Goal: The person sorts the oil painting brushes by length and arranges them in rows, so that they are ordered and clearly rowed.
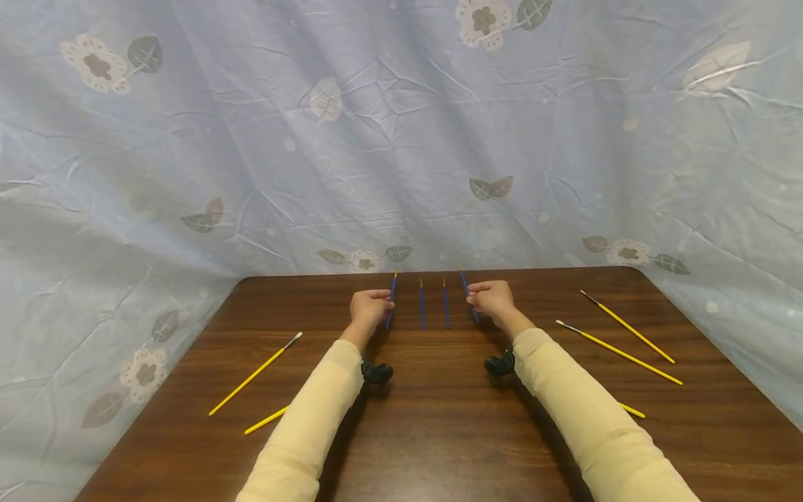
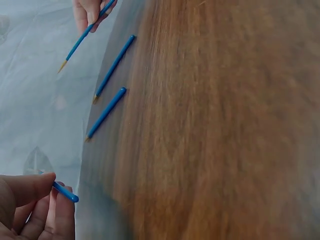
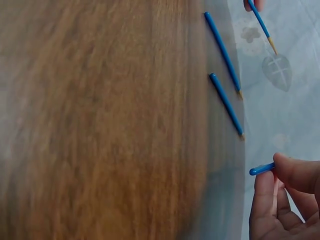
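Note:
My left hand (image 1: 369, 308) pinches a thin blue paintbrush (image 1: 393, 284) between thumb and fingers, its bristle tip toward the back edge. The right hand (image 1: 492, 300) grips another blue paintbrush (image 1: 464, 282) the same way, tilted a little leftward at the top. Between the hands, two more blue paintbrushes, one on the left (image 1: 423, 308) and one on the right (image 1: 447, 308), lie side by side on the table, apart from each other. In the left wrist view the held brush's blue end (image 2: 66, 192) sticks out past the thumb; the right wrist view shows a similar end (image 3: 261, 169).
Yellow paintbrushes lie at both sides of the brown wooden table (image 1: 426, 432): one at left (image 1: 254, 374), another partly under the left sleeve (image 1: 266, 420), and several at right (image 1: 627, 355), one partly hidden by the right sleeve. A floral curtain (image 1: 389, 174) hangs behind the table's back edge.

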Motion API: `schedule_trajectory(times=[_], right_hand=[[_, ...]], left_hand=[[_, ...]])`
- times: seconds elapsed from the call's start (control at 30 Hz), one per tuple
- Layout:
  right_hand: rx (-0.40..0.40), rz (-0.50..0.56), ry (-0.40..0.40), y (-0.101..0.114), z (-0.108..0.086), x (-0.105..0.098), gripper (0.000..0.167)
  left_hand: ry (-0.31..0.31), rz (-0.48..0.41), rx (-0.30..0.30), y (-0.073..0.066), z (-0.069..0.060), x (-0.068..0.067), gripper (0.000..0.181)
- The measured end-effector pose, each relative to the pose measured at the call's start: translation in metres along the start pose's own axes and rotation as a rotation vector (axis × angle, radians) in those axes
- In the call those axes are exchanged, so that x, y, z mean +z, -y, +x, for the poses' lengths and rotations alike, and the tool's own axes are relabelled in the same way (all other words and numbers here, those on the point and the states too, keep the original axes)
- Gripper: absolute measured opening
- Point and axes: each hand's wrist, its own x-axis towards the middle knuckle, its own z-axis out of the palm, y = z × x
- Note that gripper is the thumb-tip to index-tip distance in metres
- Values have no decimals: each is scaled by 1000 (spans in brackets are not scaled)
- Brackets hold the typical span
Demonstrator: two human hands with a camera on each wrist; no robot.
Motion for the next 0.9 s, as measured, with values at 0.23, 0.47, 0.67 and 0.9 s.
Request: schedule_trajectory(times=[0.23, 0.47, 0.67, 0.9], right_hand=[[10, 13, -13, -4, 5, 6, 33], [17, -15, -69, -11, 10, 10, 29], [29, -62, -78, -16, 11, 11, 27], [39, -106, -103, -16, 14, 13, 25]], left_hand=[[-46, 23, -8, 7, 6, 6, 26], [-79, 70, 15, 15, 10, 13, 25], [-135, 214, 59, 16, 6, 16, 20], [-136, 251, 53, 15, 6, 18, 23]])
